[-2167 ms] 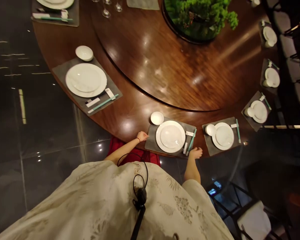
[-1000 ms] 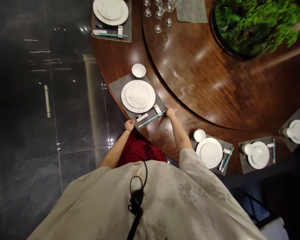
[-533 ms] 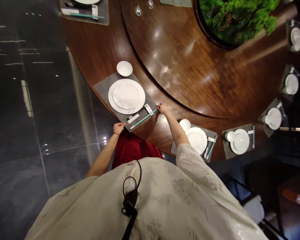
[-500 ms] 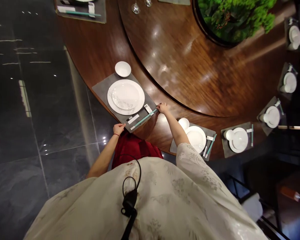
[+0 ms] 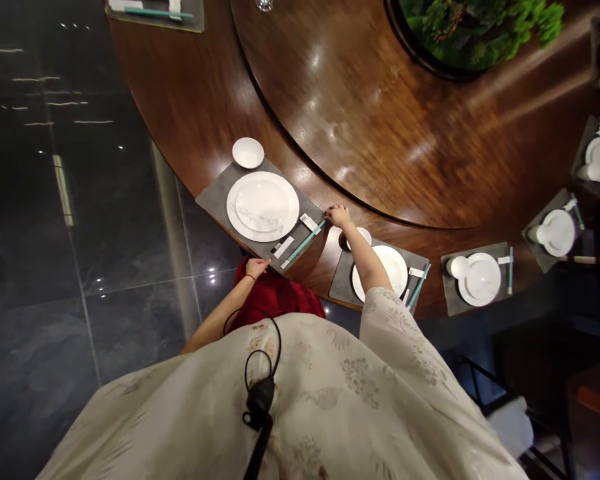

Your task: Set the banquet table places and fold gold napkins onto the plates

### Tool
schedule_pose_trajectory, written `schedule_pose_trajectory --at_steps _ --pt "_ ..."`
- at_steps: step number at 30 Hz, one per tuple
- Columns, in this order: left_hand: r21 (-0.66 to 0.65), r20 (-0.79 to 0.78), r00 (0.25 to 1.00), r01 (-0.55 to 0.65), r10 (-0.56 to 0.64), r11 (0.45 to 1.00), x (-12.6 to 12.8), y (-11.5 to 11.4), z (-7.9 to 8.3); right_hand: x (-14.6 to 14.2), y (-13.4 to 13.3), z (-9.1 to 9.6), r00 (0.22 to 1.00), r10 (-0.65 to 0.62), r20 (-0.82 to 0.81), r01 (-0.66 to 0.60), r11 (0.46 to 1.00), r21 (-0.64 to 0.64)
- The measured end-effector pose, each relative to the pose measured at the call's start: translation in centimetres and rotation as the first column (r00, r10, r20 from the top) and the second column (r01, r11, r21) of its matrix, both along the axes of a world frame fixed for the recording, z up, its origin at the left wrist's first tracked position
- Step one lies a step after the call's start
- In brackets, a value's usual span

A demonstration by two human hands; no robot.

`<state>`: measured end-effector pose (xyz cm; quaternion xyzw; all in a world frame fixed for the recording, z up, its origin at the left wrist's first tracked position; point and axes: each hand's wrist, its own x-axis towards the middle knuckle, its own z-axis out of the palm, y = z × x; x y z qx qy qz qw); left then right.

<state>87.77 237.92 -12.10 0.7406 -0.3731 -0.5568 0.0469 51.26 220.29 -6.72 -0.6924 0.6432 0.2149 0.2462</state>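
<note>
A grey placemat [image 5: 215, 195] lies at an angle along the round table's edge. My left hand [image 5: 258, 268] pinches its near edge, thumb and fingers together. At the far right corner of the same placemat is my right hand [image 5: 338, 215], fingers bent onto it by the tip of the chopsticks. On the placemat, a small plate [image 5: 263, 202] sits on a larger white plate [image 5: 293, 212]. A white bowl [image 5: 248, 153] stands at the far left corner. Teal chopsticks [image 5: 303, 245] lie on the right, near a white rest [image 5: 309, 224] and a white packet [image 5: 283, 247].
To the right stands another setting with a placemat [image 5: 344, 280], white plate [image 5: 386, 267] and chopsticks [image 5: 419, 287]; several more follow the table's curve. A wooden turntable [image 5: 360, 133] holds green plants [image 5: 480, 33]. A red chair seat [image 5: 280, 300] is below the table edge.
The placemat with its dishes has slid rightward, closer to the neighbouring setting, with both my hands moving along with it. The whole view has also shifted slightly.
</note>
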Motion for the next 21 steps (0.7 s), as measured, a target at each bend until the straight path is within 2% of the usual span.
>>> schedule_pose_trajectory --at_steps 5,11,15,18,19,21 --pt "0.031 -0.045 0.999 0.009 -0.007 0.999 -0.2 -0.4 -0.4 -1.0 0.0 -0.4 0.998 0.024 0.063 -0.023 1.000 -0.004" --pt "0.078 -0.120 0.992 0.039 -0.029 0.996 -0.6 -0.5 -0.3 -1.4 0.2 -0.7 0.998 0.048 0.042 -0.047 0.999 -0.012" --pt "0.121 -0.247 0.965 0.118 -0.086 0.986 0.2 -1.3 -0.1 -1.2 -0.7 0.0 0.999 0.052 -0.007 -0.052 0.997 0.058" --pt "0.097 -0.398 0.904 0.210 -0.155 0.973 4.2 -3.6 0.1 -0.3 -1.7 1.5 0.983 -0.127 -0.136 0.142 0.984 0.112" --pt "0.073 -0.429 0.888 0.218 -0.167 0.973 6.4 -4.8 0.2 0.4 -2.1 2.1 0.959 -0.223 -0.176 0.237 0.970 0.061" --pt "0.017 -0.434 0.887 0.182 -0.157 0.983 12.0 -7.9 0.6 2.8 -3.4 3.2 0.896 -0.416 -0.157 0.388 0.903 -0.183"
